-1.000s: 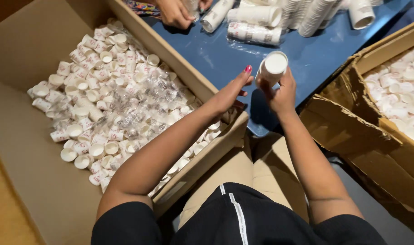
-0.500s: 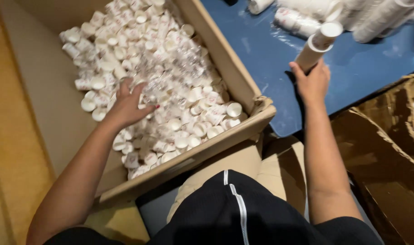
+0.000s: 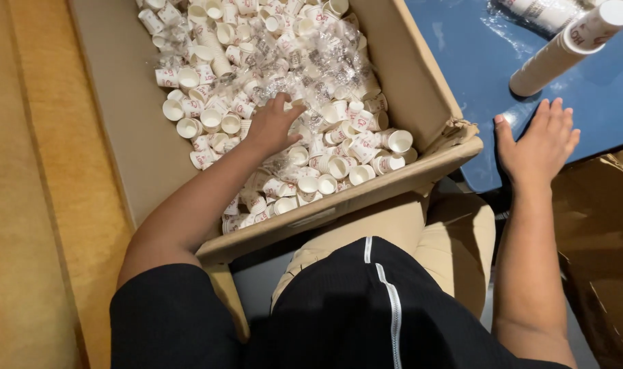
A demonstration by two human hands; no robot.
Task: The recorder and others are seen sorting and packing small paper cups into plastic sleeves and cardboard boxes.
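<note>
The cardboard box is open at the top, but loose paper cups crowd its floor. On the blue surface, bare room lies along the near edge; a stack of cups blocks the far right.

A second cardboard box stands at the right edge, just beside the blue table. Crumpled clear wrap lies on the table's far part. Tan flooring runs along the left.
</note>
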